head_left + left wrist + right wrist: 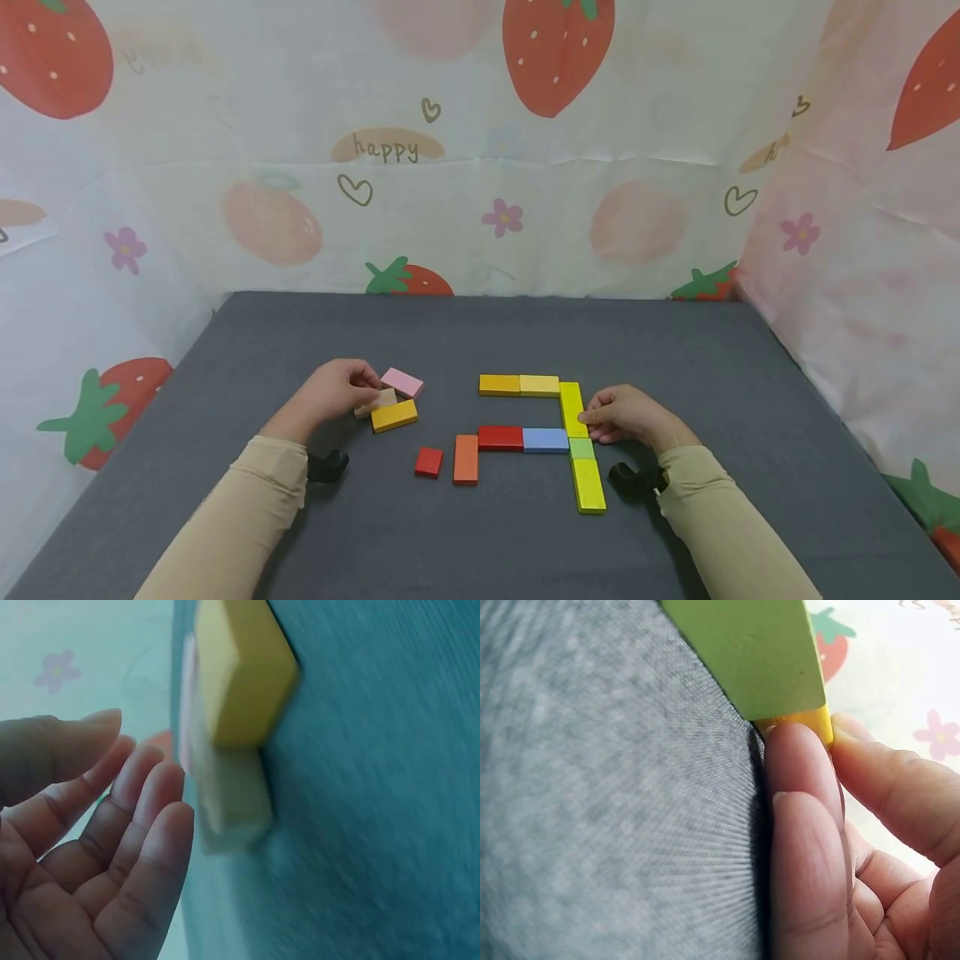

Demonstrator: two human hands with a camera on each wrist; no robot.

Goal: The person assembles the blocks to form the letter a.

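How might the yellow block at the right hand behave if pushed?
The yellow block looks stiff, judging by its straight edges. Lying flat, it should slide rather than roll or tip. Pushed toward the green block at its near end, it would probably shove that too.

The surface (pixel 420 550) is matt, finely woven grey cloth; beyond its far edge hangs a smooth, lightly creased printed sheet (pixel 450 225). The green block (pixel 757 656) looks like smooth, matt painted wood; the beige sleeves (pixel 225 512) are soft-looking matt fabric.

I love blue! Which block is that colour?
The blue block, lying between the long red block and the small green block; no other block is blue.
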